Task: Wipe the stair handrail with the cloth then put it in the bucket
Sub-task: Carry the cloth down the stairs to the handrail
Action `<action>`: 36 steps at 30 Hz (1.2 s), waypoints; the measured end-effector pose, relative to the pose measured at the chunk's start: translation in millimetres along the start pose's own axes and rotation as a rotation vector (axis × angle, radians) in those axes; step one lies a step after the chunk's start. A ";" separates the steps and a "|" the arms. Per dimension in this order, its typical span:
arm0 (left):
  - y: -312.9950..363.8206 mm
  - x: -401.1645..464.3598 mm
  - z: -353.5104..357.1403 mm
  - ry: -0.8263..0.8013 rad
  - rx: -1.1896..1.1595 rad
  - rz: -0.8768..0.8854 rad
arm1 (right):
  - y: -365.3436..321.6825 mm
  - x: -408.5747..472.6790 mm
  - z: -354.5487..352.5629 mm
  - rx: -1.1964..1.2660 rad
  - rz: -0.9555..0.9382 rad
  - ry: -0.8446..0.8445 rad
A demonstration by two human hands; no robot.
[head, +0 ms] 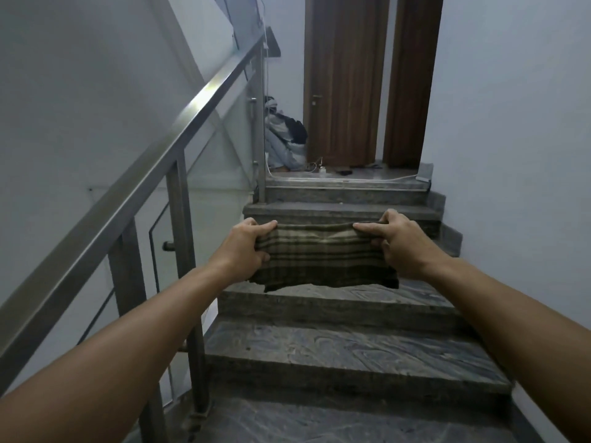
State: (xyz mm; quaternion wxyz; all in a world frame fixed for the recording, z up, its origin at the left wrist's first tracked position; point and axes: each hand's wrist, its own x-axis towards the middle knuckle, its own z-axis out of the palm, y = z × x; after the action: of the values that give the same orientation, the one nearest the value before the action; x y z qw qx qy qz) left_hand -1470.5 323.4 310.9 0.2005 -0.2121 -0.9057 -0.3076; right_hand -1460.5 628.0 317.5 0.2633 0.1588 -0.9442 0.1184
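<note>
A brown and beige striped cloth (323, 257) is stretched flat in the air between both hands, above the steps ahead of me. My left hand (246, 247) grips its left edge and my right hand (399, 244) grips its right edge. The steel handrail (153, 161) runs up the left side of the stairs, well to the left of the cloth and apart from it. No bucket is in view.
Dark stone steps (345, 346) climb to a landing with two wooden doors (345, 78). A person (284, 135) sits on the landing floor by the rail's top post. Cables and small items lie on the landing. Glass panels fill the railing; a white wall bounds the right side.
</note>
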 end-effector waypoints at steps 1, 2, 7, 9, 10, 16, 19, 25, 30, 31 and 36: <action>-1.3 17.7 -2.9 0.000 0.006 0.002 | 3.2 15.2 -3.3 0.002 0.004 0.005; -2.3 35.2 -5.7 0.004 0.005 -0.001 | 6.5 30.3 -6.6 0.004 0.005 0.007; -7.3 114.3 -11.4 -0.012 -0.001 -0.014 | 35.8 101.7 -15.3 -0.028 0.010 0.006; -9.7 148.6 -10.8 0.000 0.010 -0.013 | 51.4 131.0 -16.1 -0.030 0.016 0.003; -10.0 166.8 -10.3 0.008 0.017 -0.017 | 58.7 146.2 -17.1 -0.026 0.016 -0.003; -11.1 269.9 -18.0 0.039 0.057 -0.067 | 100.8 250.2 -30.0 0.038 -0.019 -0.017; -10.9 311.8 -33.5 0.055 0.095 -0.093 | 108.8 302.2 -39.6 0.118 -0.014 -0.015; -27.6 393.6 -82.8 0.093 0.148 -0.151 | 109.8 420.1 -44.3 0.035 -0.089 -0.012; -51.2 463.1 -124.1 0.136 0.196 -0.168 | 98.9 514.4 -44.1 0.090 -0.100 -0.005; -56.1 478.3 -132.3 0.141 0.194 -0.170 | 99.2 533.0 -43.6 0.104 -0.098 0.004; -70.0 548.5 -168.5 0.155 0.200 -0.175 | 99.9 616.4 -55.0 0.103 -0.127 0.003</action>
State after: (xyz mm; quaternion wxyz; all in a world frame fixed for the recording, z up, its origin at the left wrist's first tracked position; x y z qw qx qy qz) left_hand -1921.8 307.7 671.7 0.2622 -0.0870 -0.9286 -0.2477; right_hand -1971.2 590.6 679.0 0.2631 0.2317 -0.9244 0.1501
